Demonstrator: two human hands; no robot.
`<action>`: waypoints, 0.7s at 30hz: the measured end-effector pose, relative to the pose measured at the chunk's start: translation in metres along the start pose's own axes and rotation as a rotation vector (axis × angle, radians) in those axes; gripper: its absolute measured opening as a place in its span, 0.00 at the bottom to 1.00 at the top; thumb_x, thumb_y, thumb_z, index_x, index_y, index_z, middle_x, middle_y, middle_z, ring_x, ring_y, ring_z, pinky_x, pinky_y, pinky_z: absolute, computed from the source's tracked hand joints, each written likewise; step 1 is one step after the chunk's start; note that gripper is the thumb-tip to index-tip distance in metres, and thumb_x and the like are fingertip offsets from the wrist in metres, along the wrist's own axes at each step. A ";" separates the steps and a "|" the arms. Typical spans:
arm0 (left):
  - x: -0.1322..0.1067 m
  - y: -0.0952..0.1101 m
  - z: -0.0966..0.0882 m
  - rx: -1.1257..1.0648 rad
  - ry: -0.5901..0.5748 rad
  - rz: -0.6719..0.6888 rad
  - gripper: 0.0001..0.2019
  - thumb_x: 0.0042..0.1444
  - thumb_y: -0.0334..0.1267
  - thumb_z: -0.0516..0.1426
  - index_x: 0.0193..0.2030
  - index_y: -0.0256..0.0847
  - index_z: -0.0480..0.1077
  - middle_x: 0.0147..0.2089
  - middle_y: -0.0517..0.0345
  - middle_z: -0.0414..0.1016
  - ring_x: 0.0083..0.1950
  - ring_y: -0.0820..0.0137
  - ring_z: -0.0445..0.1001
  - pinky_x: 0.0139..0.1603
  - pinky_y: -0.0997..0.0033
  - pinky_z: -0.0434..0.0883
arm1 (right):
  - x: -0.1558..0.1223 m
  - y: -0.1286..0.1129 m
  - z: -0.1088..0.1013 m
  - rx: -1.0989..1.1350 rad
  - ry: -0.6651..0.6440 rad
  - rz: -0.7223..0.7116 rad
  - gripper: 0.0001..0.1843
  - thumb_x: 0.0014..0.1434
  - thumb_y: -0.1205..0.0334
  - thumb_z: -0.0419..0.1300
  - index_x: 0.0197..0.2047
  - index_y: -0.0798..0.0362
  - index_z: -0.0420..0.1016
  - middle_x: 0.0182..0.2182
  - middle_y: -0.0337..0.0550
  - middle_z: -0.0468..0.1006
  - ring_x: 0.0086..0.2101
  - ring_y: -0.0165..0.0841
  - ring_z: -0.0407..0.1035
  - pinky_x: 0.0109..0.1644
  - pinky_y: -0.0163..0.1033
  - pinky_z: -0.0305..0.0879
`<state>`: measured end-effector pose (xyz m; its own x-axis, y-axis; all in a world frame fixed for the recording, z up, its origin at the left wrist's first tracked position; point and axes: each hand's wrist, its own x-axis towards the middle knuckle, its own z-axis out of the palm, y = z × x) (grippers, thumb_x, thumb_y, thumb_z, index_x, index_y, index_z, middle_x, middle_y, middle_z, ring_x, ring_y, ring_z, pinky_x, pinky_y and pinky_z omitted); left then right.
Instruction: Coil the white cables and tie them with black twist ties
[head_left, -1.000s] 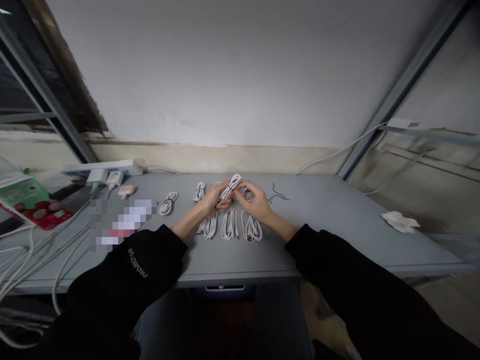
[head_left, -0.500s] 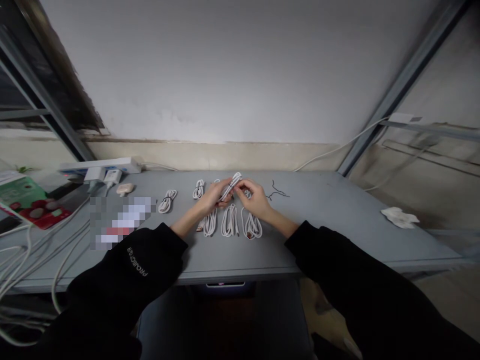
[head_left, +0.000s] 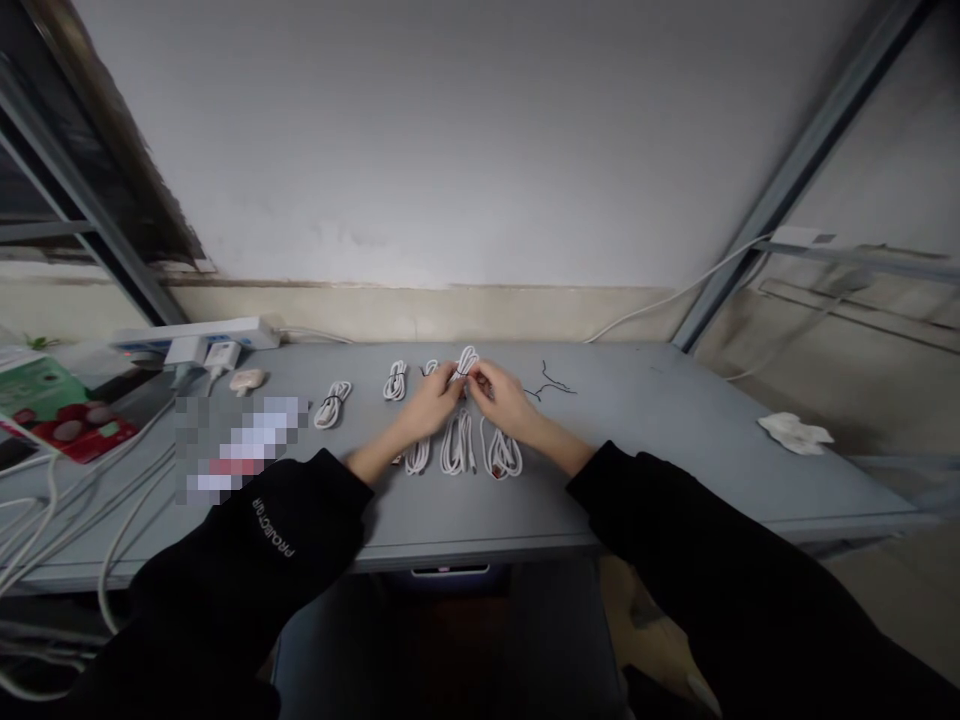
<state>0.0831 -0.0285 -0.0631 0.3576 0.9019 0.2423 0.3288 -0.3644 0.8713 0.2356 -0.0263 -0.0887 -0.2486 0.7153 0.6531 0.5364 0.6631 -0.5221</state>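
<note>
My left hand (head_left: 433, 405) and my right hand (head_left: 504, 398) meet above the middle of the grey table (head_left: 600, 480), pinching a coiled white cable (head_left: 466, 363) between them. A dark tie seems to circle the coil near my fingers, though they hide most of it. Several bundled white cables lie in rows around my hands, including one (head_left: 332, 405) at the left, one (head_left: 395, 381) at the back and one (head_left: 501, 455) just below my right hand. Thin black wire ties (head_left: 551, 382) lie loose to the right of my right hand.
A white power strip (head_left: 191, 337) with plugged-in adapters stands at the back left. Beside it are a small pinkish object (head_left: 247, 381), a pixelated blurred item (head_left: 240, 447) and a green printed box (head_left: 56, 405). Loose white cables hang off the left edge. Crumpled white tissue (head_left: 795, 433) lies at the right.
My hands have come closer together and lower toward the table. The coil now stands more upright between them, with less of it showing.
</note>
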 end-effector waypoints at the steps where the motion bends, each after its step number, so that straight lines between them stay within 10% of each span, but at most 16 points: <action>1: 0.000 0.000 0.000 0.027 0.004 0.005 0.04 0.61 0.32 0.50 0.40 0.39 0.65 0.28 0.62 0.65 0.33 0.69 0.66 0.41 0.67 0.62 | 0.000 0.000 0.001 -0.012 -0.013 -0.009 0.07 0.61 0.65 0.50 0.30 0.49 0.60 0.27 0.38 0.67 0.29 0.32 0.63 0.37 0.40 0.61; 12: 0.001 -0.002 0.006 0.093 0.101 0.163 0.04 0.64 0.32 0.47 0.40 0.39 0.61 0.28 0.62 0.63 0.32 0.70 0.64 0.37 0.68 0.60 | -0.002 -0.003 0.005 0.037 0.137 0.004 0.08 0.65 0.59 0.47 0.41 0.49 0.64 0.35 0.45 0.74 0.36 0.36 0.69 0.42 0.42 0.64; 21: 0.002 -0.004 0.012 -0.010 0.101 0.168 0.05 0.64 0.33 0.47 0.37 0.40 0.61 0.27 0.63 0.63 0.29 0.72 0.63 0.34 0.70 0.62 | -0.002 -0.008 0.005 -0.040 0.109 0.078 0.11 0.66 0.60 0.43 0.32 0.49 0.58 0.26 0.39 0.64 0.29 0.34 0.60 0.36 0.41 0.57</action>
<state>0.0929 -0.0280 -0.0715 0.3167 0.8474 0.4262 0.2633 -0.5102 0.8187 0.2277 -0.0314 -0.0884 -0.1167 0.7349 0.6680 0.5834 0.5951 -0.5527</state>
